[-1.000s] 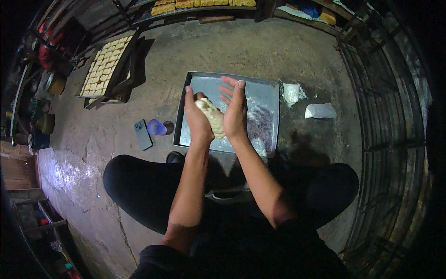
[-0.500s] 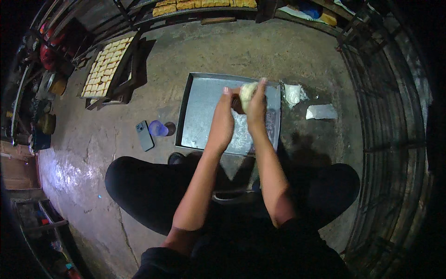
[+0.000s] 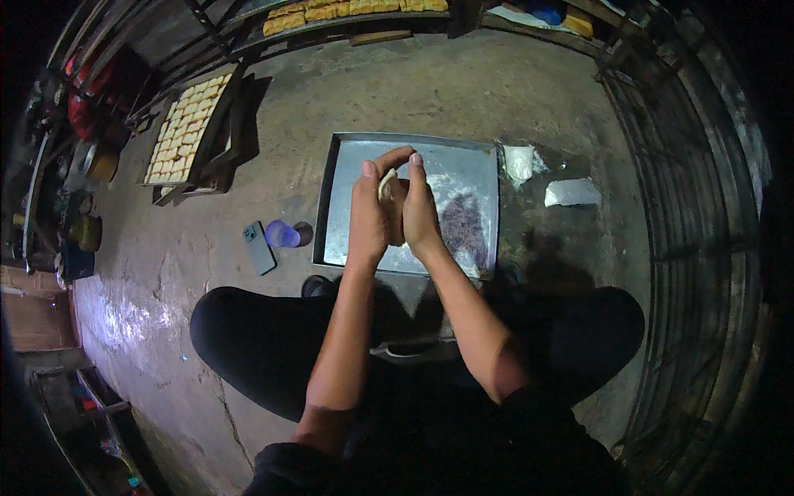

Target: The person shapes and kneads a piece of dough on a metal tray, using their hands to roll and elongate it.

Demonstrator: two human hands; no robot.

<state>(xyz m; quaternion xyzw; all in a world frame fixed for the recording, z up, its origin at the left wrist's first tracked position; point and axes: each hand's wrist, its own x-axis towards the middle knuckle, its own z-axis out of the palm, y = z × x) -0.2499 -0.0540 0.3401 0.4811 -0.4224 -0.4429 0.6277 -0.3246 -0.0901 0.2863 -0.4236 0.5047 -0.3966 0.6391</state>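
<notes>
My left hand (image 3: 368, 215) and my right hand (image 3: 419, 211) are cupped round a lump of pale dough (image 3: 386, 187) above a shallow metal tray (image 3: 327, 207) on the floor. Both hands' fingers curl over the dough and hide most of it; a pale edge shows between them. Flour (image 3: 453, 186) is smeared over the right part of the tray. Right of the tray lie a torn white bag (image 3: 519, 163) with powder spilt beside it and another white packet (image 3: 572, 193).
A phone (image 3: 259, 248) and a purple cup (image 3: 283, 234) lie left of the tray. A pan of pale rolls (image 3: 186, 132) rests on a stand at back left. Shelves of baked bread (image 3: 356, 10) line the back; metal racks (image 3: 686, 248) stand along the right.
Half a second ago both hands were farther right with the dough showing at their fingertips; they have come back left, closer round the dough, which is now mostly hidden.
</notes>
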